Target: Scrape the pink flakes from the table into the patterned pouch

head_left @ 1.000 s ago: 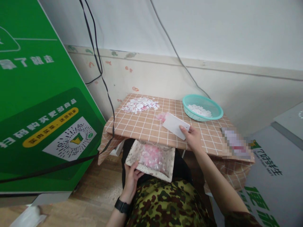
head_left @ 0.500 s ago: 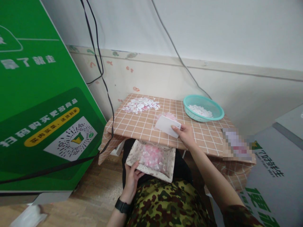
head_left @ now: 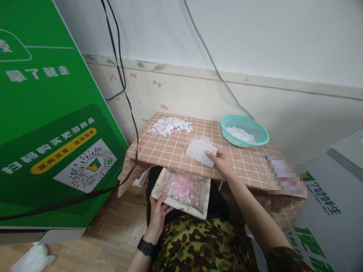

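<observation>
White card [head_left: 200, 152] is partly covering some pink bits [head_left: 204, 139] on the bench [head_left: 159, 155], right hand [head_left: 222, 161] pinching one end in its grip. Left hand [head_left: 159, 211] is grasping the basket [head_left: 203, 194] by its edge, pink scraps [head_left: 182, 188] sitting inside. Turquoise bowl [head_left: 259, 132] is holding white bits [head_left: 241, 134] farther back.

From where I operate, the white card [head_left: 200, 152] hides part of the thin pink pieces [head_left: 202, 139] behind it, and covers some of the right hand [head_left: 224, 161]'s fingers. Pixelation blurs the flat item [head_left: 284, 175] at the table [head_left: 249, 170]'s right end, so I cannot identify it. The scraps in the green basket [head_left: 261, 133] are too small for me to tell apart. I see the left forearm [head_left: 137, 260] cut off by the bottom edge, the green panel [head_left: 42, 94] by the left, and the grey cabinet [head_left: 337, 177] by the right.
</observation>
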Demonstrator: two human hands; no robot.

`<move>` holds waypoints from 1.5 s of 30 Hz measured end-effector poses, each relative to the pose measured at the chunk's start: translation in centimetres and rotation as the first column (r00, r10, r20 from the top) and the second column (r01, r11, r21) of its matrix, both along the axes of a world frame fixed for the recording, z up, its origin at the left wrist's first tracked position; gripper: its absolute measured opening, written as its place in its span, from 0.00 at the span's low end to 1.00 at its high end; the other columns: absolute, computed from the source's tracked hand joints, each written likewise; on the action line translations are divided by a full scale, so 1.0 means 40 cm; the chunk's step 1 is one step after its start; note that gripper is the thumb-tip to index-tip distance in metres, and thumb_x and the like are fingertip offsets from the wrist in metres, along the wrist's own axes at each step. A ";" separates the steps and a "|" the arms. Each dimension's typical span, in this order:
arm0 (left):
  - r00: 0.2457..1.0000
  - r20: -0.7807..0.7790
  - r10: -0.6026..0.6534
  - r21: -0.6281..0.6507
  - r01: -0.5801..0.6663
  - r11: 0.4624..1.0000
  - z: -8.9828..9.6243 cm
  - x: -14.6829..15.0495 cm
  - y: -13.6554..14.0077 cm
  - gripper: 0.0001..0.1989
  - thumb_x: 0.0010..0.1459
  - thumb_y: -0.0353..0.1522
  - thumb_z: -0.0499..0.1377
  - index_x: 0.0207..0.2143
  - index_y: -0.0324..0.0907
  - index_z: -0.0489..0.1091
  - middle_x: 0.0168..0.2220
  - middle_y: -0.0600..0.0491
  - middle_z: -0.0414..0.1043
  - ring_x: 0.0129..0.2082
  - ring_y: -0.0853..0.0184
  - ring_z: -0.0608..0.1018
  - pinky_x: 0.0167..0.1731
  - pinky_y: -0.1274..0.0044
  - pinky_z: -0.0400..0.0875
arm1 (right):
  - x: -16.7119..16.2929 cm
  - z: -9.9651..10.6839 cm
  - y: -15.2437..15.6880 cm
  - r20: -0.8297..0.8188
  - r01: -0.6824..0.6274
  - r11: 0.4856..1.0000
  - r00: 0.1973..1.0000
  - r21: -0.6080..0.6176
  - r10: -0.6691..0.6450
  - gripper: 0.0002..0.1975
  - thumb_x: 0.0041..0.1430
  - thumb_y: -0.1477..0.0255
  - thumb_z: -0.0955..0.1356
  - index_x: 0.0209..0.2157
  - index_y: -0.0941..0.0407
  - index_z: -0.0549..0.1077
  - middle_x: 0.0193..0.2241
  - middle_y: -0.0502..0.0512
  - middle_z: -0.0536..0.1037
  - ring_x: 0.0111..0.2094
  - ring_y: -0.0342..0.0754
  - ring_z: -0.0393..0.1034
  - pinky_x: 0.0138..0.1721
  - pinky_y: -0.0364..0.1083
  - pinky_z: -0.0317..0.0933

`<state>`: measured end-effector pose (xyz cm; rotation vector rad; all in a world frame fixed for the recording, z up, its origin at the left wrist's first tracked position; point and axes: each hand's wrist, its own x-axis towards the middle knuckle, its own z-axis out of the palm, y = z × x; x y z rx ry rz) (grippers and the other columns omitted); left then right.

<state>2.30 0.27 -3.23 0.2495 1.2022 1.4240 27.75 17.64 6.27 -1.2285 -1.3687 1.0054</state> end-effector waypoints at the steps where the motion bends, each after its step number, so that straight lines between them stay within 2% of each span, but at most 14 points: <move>1: 1.000 0.001 0.000 -0.003 0.000 1.000 -0.001 0.000 0.001 0.30 0.56 0.38 0.66 0.59 0.53 0.59 0.58 0.45 0.71 0.36 0.62 0.83 0.38 0.64 0.80 | -0.004 0.001 0.001 -0.003 -0.020 1.000 1.000 -0.009 0.020 0.25 0.49 0.48 0.76 0.35 0.57 0.83 0.31 0.57 0.83 0.29 0.52 0.74 0.29 0.48 0.66; 6: 1.000 -0.002 0.001 -0.001 -0.001 1.000 -0.002 -0.001 0.001 0.30 0.56 0.38 0.66 0.58 0.53 0.58 0.59 0.45 0.70 0.36 0.62 0.83 0.39 0.63 0.80 | -0.028 0.004 0.015 -0.048 -0.074 0.997 0.996 -0.020 0.073 0.25 0.49 0.49 0.76 0.36 0.57 0.83 0.30 0.56 0.82 0.28 0.50 0.73 0.29 0.47 0.65; 16: 1.000 0.006 0.012 -0.015 -0.012 1.000 0.001 -0.002 0.002 0.30 0.56 0.38 0.66 0.57 0.52 0.58 0.57 0.45 0.72 0.36 0.61 0.83 0.39 0.62 0.80 | -0.038 0.022 0.031 -0.012 -0.139 0.990 0.990 0.010 0.139 0.23 0.50 0.50 0.76 0.33 0.57 0.82 0.26 0.53 0.80 0.25 0.46 0.69 0.26 0.44 0.60; 21: 0.999 -0.008 0.041 -0.013 -0.041 0.999 0.002 -0.006 0.002 0.31 0.55 0.38 0.67 0.57 0.52 0.58 0.58 0.45 0.71 0.37 0.61 0.83 0.39 0.63 0.81 | -0.032 0.027 0.018 -0.071 -0.233 0.968 0.971 -0.097 0.226 0.22 0.48 0.52 0.78 0.34 0.58 0.82 0.28 0.55 0.81 0.26 0.47 0.71 0.27 0.45 0.63; 26: 0.997 0.009 0.070 -0.015 -0.070 0.997 0.003 -0.008 0.005 0.30 0.54 0.37 0.67 0.57 0.52 0.59 0.57 0.45 0.72 0.36 0.62 0.83 0.39 0.63 0.80 | -0.034 0.033 -0.008 -0.105 -0.256 0.961 0.964 -0.102 0.246 0.21 0.48 0.53 0.78 0.34 0.57 0.83 0.28 0.54 0.82 0.26 0.46 0.71 0.27 0.44 0.63; 30: 0.997 0.017 0.077 -0.006 -0.077 0.997 0.000 -0.009 0.004 0.29 0.54 0.37 0.67 0.55 0.52 0.60 0.56 0.46 0.72 0.36 0.62 0.83 0.39 0.63 0.80 | -0.016 0.032 -0.020 -0.153 -0.321 0.931 0.943 -0.172 0.297 0.20 0.47 0.56 0.79 0.34 0.57 0.83 0.30 0.55 0.83 0.27 0.47 0.73 0.28 0.44 0.64; 32: 0.997 0.021 0.070 -0.001 -0.070 0.998 -0.004 -0.011 0.004 0.28 0.53 0.38 0.67 0.54 0.52 0.60 0.56 0.47 0.72 0.36 0.62 0.83 0.40 0.62 0.80 | 0.006 0.030 -0.014 -0.191 -0.255 0.953 0.956 -0.166 0.222 0.21 0.44 0.56 0.80 0.34 0.57 0.83 0.31 0.56 0.83 0.28 0.47 0.74 0.29 0.45 0.66; 35: 0.998 0.031 0.054 0.010 -0.054 0.998 -0.013 -0.015 0.003 0.28 0.54 0.37 0.67 0.53 0.52 0.60 0.56 0.48 0.71 0.37 0.63 0.83 0.41 0.61 0.80 | 0.042 0.031 0.007 -0.231 -0.018 0.994 0.973 -0.105 -0.007 0.23 0.41 0.54 0.81 0.35 0.56 0.83 0.32 0.56 0.84 0.27 0.48 0.74 0.28 0.47 0.67; 38: 0.998 0.036 0.041 0.013 -0.042 0.999 -0.021 -0.017 0.003 0.27 0.55 0.38 0.67 0.53 0.52 0.59 0.56 0.48 0.71 0.37 0.62 0.83 0.42 0.60 0.79 | 0.060 0.035 0.021 -0.204 0.166 0.986 0.965 -0.006 -0.164 0.24 0.41 0.53 0.80 0.36 0.56 0.83 0.32 0.56 0.84 0.28 0.50 0.75 0.29 0.48 0.69; 42: 0.999 0.037 0.037 0.004 -0.037 0.999 -0.021 -0.017 0.004 0.27 0.55 0.38 0.67 0.52 0.51 0.59 0.56 0.48 0.71 0.37 0.62 0.83 0.41 0.61 0.80 | 0.048 0.039 0.011 -0.034 0.214 0.975 0.977 0.059 -0.213 0.26 0.46 0.50 0.77 0.34 0.59 0.83 0.28 0.58 0.83 0.26 0.52 0.74 0.27 0.49 0.67; 45: 0.999 0.038 0.028 0.002 -0.028 1.000 -0.017 -0.016 0.004 0.28 0.54 0.37 0.67 0.54 0.52 0.59 0.54 0.48 0.73 0.37 0.61 0.83 0.41 0.61 0.80 | 0.035 0.041 -0.003 0.101 0.277 0.952 0.951 0.132 -0.290 0.27 0.50 0.48 0.74 0.34 0.61 0.82 0.28 0.60 0.83 0.26 0.54 0.75 0.25 0.48 0.64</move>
